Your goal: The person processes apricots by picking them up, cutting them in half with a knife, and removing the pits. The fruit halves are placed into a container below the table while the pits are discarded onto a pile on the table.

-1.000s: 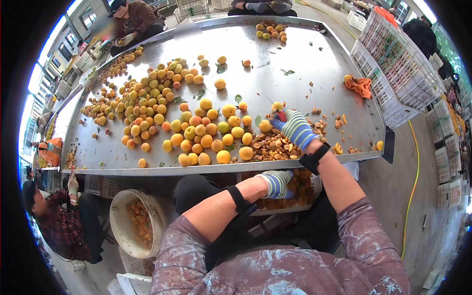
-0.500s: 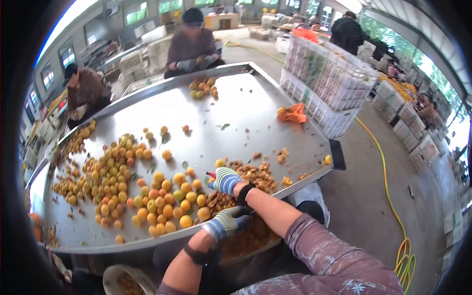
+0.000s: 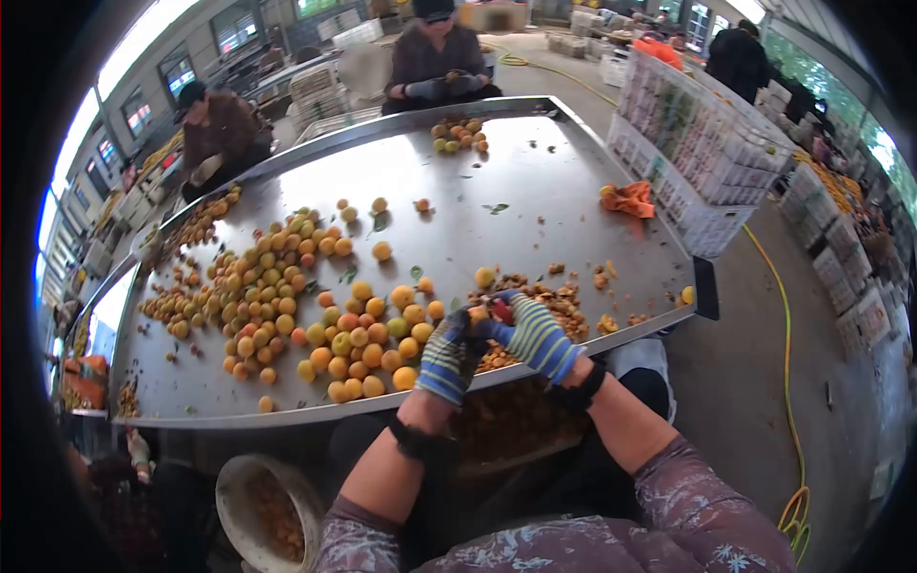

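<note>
My two hands, in striped knit gloves, meet over the near edge of the metal table (image 3: 458,229). My left hand (image 3: 447,363) is closed around an apricot (image 3: 478,313), mostly hidden by the fingers. Beside it, my right hand (image 3: 537,336) is closed on a small knife with a red handle (image 3: 501,309); its blade cannot be made out now. Left of my hands lies a group of whole apricots (image 3: 358,339). Behind and right of them spreads a heap of brown pieces, like pits or pulp (image 3: 565,304).
A larger apricot pile (image 3: 263,286) covers the table's left part. Two people (image 3: 435,57) sit at the far edges. An orange cloth (image 3: 629,199) lies at right, near stacked white crates (image 3: 683,162). A bucket (image 3: 229,506) stands below; a yellow hose (image 3: 778,286) crosses the floor.
My left hand has come up from the table edge to meet the right hand, and an apricot now shows in it. The view has shifted, moving the scene right and up.
</note>
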